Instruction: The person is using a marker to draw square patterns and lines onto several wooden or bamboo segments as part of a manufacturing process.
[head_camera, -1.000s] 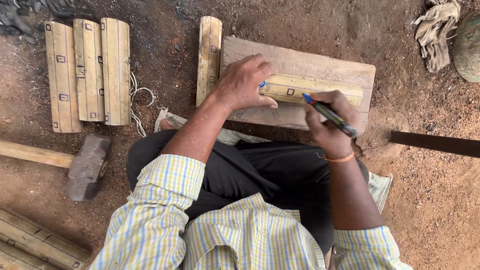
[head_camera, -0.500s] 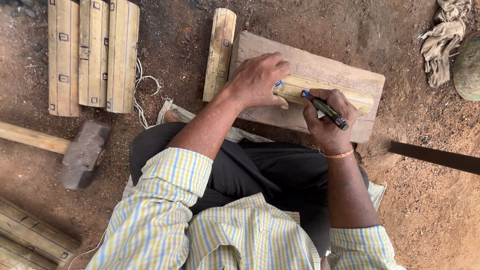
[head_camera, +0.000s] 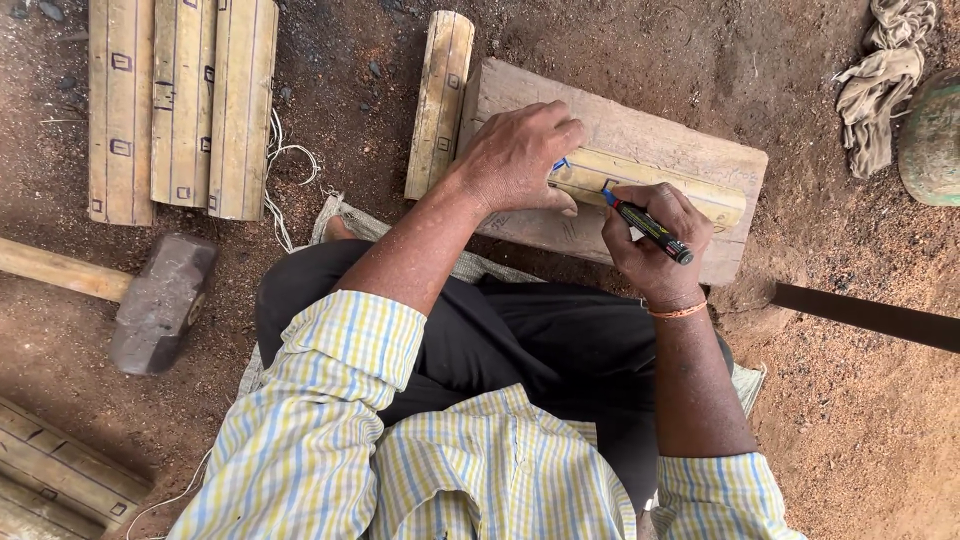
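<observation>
bare reddish dirt floor (head_camera: 850, 420) in daylight.

— What lies in the upper left of the frame?

— Three split bamboo slats (head_camera: 180, 105) side by side on the dirt, each marked with small squares, and a white cord (head_camera: 285, 185) curling just to their right.

— And lower down?

— At the left edge, a stone-headed mallet (head_camera: 160, 300) on a wooden handle; in the lower left corner, more bamboo pieces (head_camera: 55, 470).

— The right side?

— A crumpled rag (head_camera: 880, 85) in the upper right, beside a rounded green vessel (head_camera: 932, 140). Below them, a dark flat bar (head_camera: 870, 315).
</observation>
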